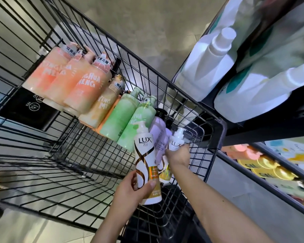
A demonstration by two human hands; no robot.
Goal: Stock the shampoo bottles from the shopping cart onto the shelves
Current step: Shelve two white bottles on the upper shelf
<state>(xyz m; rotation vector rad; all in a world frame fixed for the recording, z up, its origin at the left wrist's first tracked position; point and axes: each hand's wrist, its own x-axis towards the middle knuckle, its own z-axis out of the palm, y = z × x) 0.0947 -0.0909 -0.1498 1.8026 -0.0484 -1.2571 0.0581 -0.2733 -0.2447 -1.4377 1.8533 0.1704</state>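
My left hand grips a white-and-gold LUX shampoo bottle by its lower body, held above the black wire shopping cart. My right hand grips a second LUX bottle that lies in the cart's right corner; its lower part shows below my hand. A lilac bottle lies between the two. Further along lie two green bottles and several orange and peach bottles.
Dark shelves stand to the right of the cart. Large white jugs fill an upper shelf. Gold-lidded and colourful goods sit on a lower shelf. A black panel lies at the cart's far end. Grey floor surrounds the cart.
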